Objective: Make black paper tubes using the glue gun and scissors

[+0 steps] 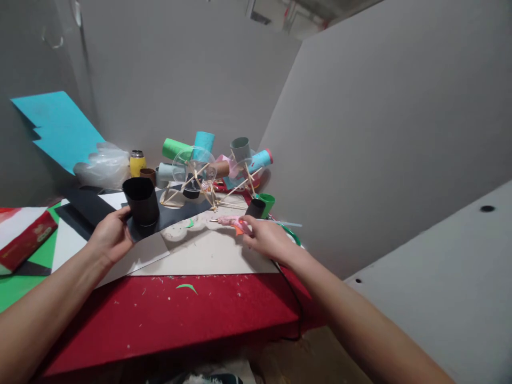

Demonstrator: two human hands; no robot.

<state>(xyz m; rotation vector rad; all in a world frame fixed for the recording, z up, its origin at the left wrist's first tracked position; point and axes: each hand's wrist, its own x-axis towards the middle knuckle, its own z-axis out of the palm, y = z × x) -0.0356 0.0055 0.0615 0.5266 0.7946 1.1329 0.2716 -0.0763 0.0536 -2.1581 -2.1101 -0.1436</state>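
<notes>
At the left, my left hand [110,234] closes on the lower side of a black paper tube [143,205], its open end up. A flat sheet of black paper [180,213] lies beneath the tube, and my fingers reach under its edge. My right hand [266,237] is wrapped round a pink hot glue gun [230,221], nozzle pointing left toward the tube but apart from it. A pale glue stick [286,223] sticks out of the gun's back. Behind stands a model of wooden sticks [192,184] with clear plastic discs and coloured paper tubes.
A black cup-like tube [255,209] and a green one [267,202] stand behind my right hand. A yellow bottle [137,163], plastic bag [106,165] and blue paper [66,128] are at back left. A red box [30,240] sits left. A black cord [294,296] hangs over the red table edge [192,320].
</notes>
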